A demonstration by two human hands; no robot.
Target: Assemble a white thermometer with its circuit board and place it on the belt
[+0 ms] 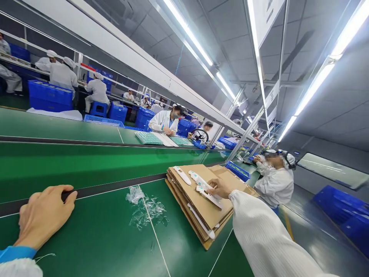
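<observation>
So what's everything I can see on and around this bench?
white devices: about four, white with teal marks, on and between the cardboard sheets
cardboard sheets: one stack, brown, on the green bench
plastic wrappers: small heap, clear, beside the stack
blue crates: several, across the line
co-workers: several, white coats and caps, seated along the lines
left hand: resting on the bench's dark edge strip
right hand: on a device atop the stack

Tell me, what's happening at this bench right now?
A person at a green workbench reaches the right hand onto white handheld devices lying on a stack of flat cardboard sheets. The left hand rests on the bench's dark rail. Crumpled clear plastic wrap lies between them.
</observation>
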